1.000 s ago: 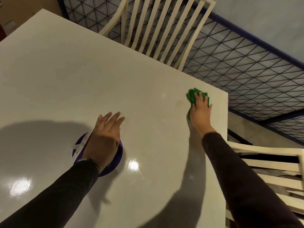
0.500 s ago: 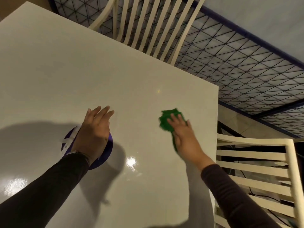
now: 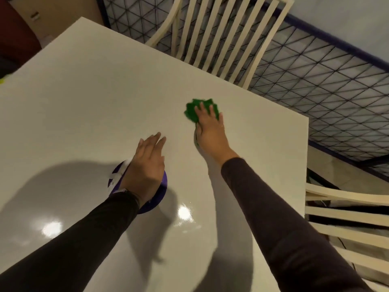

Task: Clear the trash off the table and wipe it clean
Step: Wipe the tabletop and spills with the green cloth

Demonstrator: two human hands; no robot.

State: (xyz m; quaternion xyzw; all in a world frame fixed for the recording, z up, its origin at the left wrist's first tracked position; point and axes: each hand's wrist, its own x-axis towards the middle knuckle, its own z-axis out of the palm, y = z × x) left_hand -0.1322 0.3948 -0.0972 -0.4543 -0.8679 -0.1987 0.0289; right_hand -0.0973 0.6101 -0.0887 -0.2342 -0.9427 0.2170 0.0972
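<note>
A glossy white table (image 3: 84,106) fills most of the head view. My right hand (image 3: 210,131) presses flat on a crumpled green cloth (image 3: 192,112) near the table's middle right; the cloth shows past the fingertips. My left hand (image 3: 147,167) rests flat, fingers together, on a round purple object (image 3: 156,202) with a white marking, which it mostly covers. Both arms wear dark sleeves.
A cream slatted chair (image 3: 221,34) stands at the table's far edge and another chair (image 3: 345,218) at the right edge. A dark-lined patterned rug (image 3: 326,76) lies beyond the table. Ceiling lights reflect on the tabletop near me.
My right hand slid the green cloth from the table's right edge toward me and left, then forward again across the top. My left hand stayed on the purple object.
</note>
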